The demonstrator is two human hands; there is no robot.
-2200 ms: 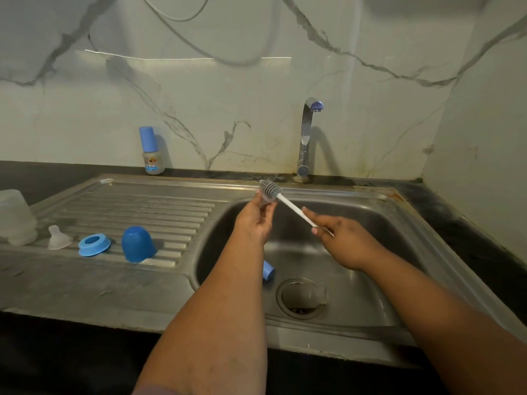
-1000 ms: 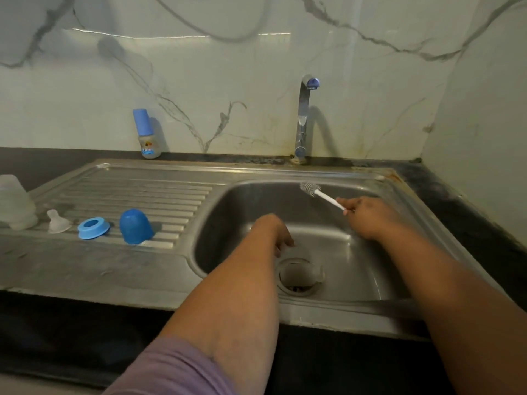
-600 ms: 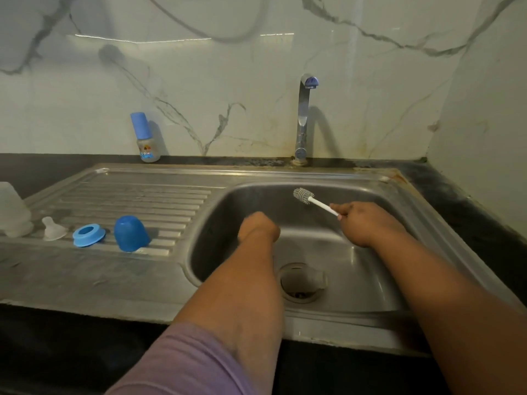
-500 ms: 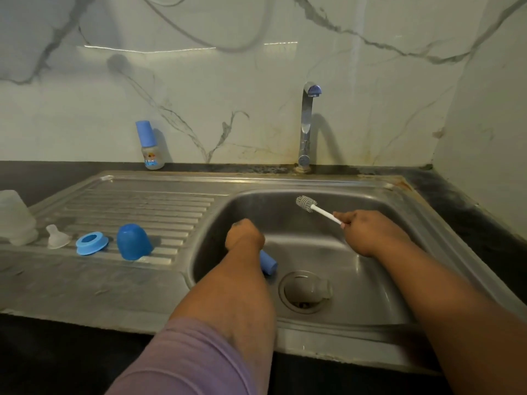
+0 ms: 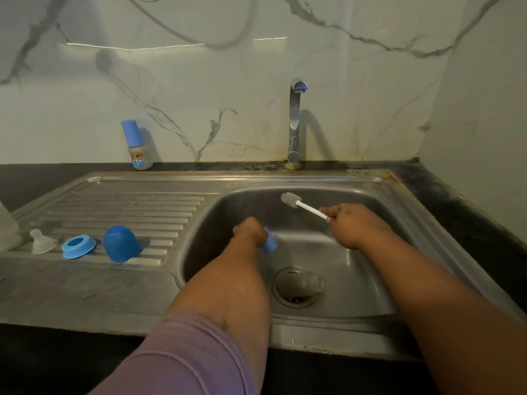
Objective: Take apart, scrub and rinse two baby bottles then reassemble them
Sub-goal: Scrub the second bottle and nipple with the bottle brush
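Left hand (image 5: 248, 232) — in the sink basin (image 5: 356, 252), fingers curled round a blue-capped part (image 5: 269, 243); only the blue end shows below the knuckles, so whether it is a cap alone or a whole bottle cannot be told

Right hand (image 5: 352, 225) — at 3 o'clock from the left hand, well apart from it, fist closed on the white handle of a bottle brush (image 5: 302, 206); the grey bristle head points toward 10 o'clock and hangs in the air above the basin

Drain (image 5: 296, 286) — at 5 o'clock from the left hand, with a clear rounded piece (image 5: 313, 282) lying on its right side; too blurred to name

Draining board (image 5: 128, 206), left of the basin, items in a row from 9 o'clock inward: clear teat (image 5: 42, 243), blue screw ring (image 5: 78, 246) just beside it, blue dome cap (image 5: 121, 244) standing mouth down

Clear container (image 5: 7, 232) — at the far left edge, cut off by the frame

Assembled baby bottle (image 5: 137, 145) — upright on the dark counter at 11 o'clock, blue cap on, against the marble wall

Tap (image 5: 295, 124) — at 12 o'clock behind the basin, no water visible

Lilac sleeve (image 5: 182, 357) on the left upper arm
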